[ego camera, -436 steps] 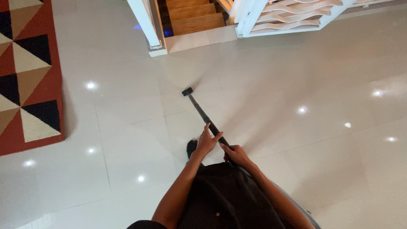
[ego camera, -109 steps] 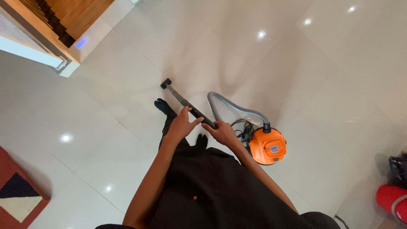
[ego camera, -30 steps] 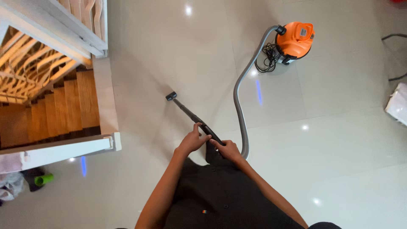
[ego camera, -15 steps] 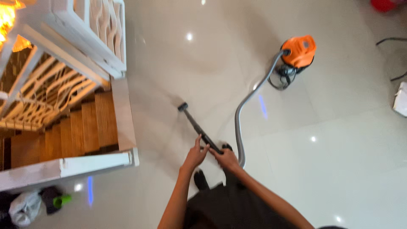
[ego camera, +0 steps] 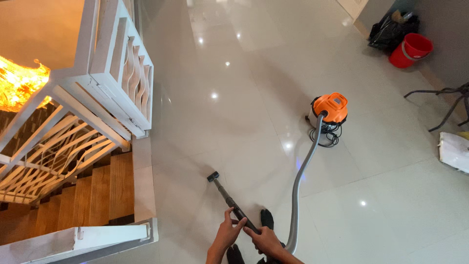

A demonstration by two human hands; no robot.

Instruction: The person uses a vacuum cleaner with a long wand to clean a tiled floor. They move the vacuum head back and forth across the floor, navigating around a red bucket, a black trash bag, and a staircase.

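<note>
Both my hands grip the black wand (ego camera: 229, 200) of a vacuum cleaner low in the view. My left hand (ego camera: 228, 233) holds the wand further down the tube, my right hand (ego camera: 266, 240) holds it nearer the handle end. The small black nozzle (ego camera: 213, 176) rests on the glossy white tile floor, just right of the staircase edge. A grey hose (ego camera: 301, 181) curves from my right hand up to the orange canister vacuum (ego camera: 329, 113), which stands on the floor with a black cord coiled beside it. My feet in dark socks (ego camera: 266, 218) show between my hands.
A white stair railing (ego camera: 115, 83) and wooden steps (ego camera: 100, 190) going down fill the left side. A red bucket (ego camera: 412, 50) and a black bag (ego camera: 388, 29) sit at the far right wall. A metal frame leg (ego camera: 442, 100) and a white object (ego camera: 454, 150) lie at the right edge.
My view has tilted upward, showing more floor, the bucket and the far room. The nozzle and my hands now sit lower in the frame; the grip on the wand is unchanged.
</note>
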